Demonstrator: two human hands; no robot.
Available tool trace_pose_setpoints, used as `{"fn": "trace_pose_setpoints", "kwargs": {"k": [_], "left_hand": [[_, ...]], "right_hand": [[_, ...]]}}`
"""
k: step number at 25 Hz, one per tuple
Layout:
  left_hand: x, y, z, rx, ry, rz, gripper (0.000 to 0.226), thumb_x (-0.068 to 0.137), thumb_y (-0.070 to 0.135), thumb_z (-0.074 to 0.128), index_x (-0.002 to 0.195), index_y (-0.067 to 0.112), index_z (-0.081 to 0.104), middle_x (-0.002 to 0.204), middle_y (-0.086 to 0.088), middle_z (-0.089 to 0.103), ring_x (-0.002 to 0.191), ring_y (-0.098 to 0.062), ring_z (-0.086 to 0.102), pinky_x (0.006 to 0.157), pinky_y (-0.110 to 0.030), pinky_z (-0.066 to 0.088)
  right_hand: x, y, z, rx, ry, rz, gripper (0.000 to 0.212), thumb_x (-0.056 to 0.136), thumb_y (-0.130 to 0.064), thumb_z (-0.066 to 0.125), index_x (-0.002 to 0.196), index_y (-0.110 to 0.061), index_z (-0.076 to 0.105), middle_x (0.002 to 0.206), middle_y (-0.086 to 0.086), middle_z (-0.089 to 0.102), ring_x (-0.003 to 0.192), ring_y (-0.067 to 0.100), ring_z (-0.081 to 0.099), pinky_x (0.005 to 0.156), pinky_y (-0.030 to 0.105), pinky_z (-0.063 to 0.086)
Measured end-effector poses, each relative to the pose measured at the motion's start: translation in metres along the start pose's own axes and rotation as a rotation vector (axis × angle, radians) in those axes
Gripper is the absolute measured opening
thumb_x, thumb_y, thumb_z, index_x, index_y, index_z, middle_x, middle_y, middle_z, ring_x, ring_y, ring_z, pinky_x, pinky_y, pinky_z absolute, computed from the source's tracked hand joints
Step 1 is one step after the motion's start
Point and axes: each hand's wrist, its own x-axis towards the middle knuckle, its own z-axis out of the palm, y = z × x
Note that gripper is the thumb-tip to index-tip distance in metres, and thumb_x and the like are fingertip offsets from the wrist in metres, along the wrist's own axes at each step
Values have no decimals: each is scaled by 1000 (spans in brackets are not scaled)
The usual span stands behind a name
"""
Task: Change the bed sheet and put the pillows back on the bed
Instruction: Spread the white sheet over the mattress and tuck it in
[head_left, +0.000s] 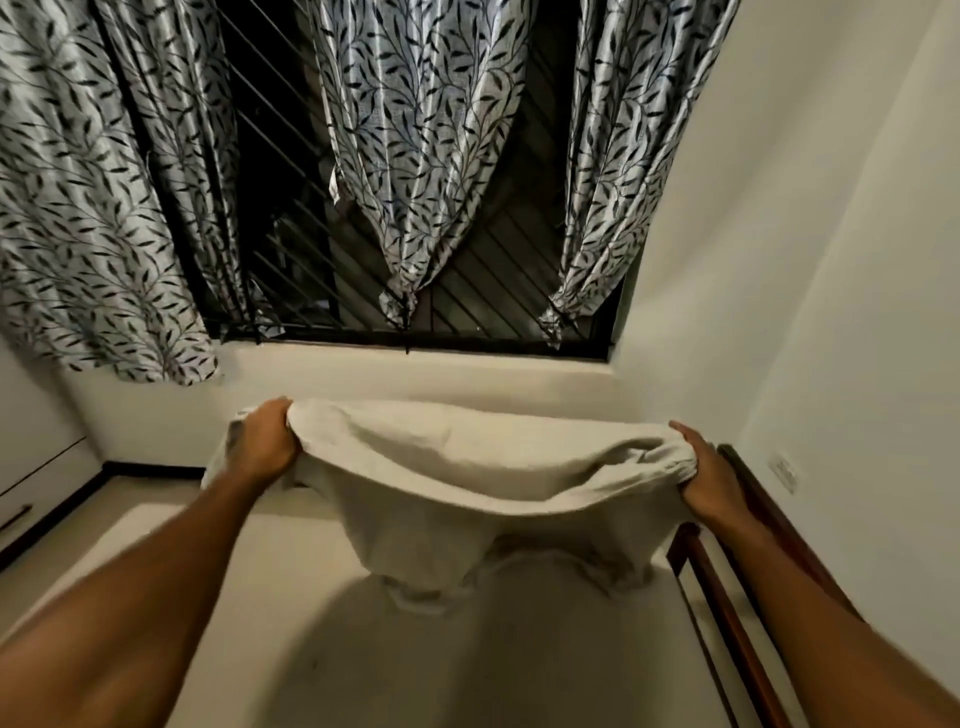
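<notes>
A cream bed sheet hangs in the air above the bed, stretched between both hands and sagging in the middle. My left hand grips its left edge, with a bunch of cloth hanging behind the hand. My right hand grips the gathered right edge. Below lies the pale mattress, with the sheet's shadow on it. No pillows are in view.
A dark wooden headboard or bed frame runs along the right, against the white wall. Ahead is a barred window with leaf-patterned curtains. At far left stands a white cabinet by the floor.
</notes>
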Motion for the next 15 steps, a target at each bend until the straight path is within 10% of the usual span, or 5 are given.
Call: {"fn": "trace_pose_setpoints", "kwargs": {"k": [7,12,15], "left_hand": [[-152,-103,53,-65,-328,-168,31,56,32,65,77,14,78,74,-4,74,76,-23,66,69,-32,44],[-223,-144,69,-51,-389,-118,28,69,35,68,77,10,78,72,-3,70,71,-22,63,62,-30,40],[-249,-146,80,-57,-395,-91,24,74,31,70,76,8,77,73,-4,69,69,-16,59,61,-27,39]], "right_hand": [[-160,68,45,-243,-152,325,14,92,-17,70,104,-14,78,99,14,76,84,32,70,82,43,61],[-236,97,61,-405,-279,417,10,93,-16,67,101,-18,73,103,12,73,99,35,70,84,40,55],[-267,114,71,-392,-334,432,10,86,-13,75,81,-21,73,82,1,73,76,19,69,75,33,59]]}}
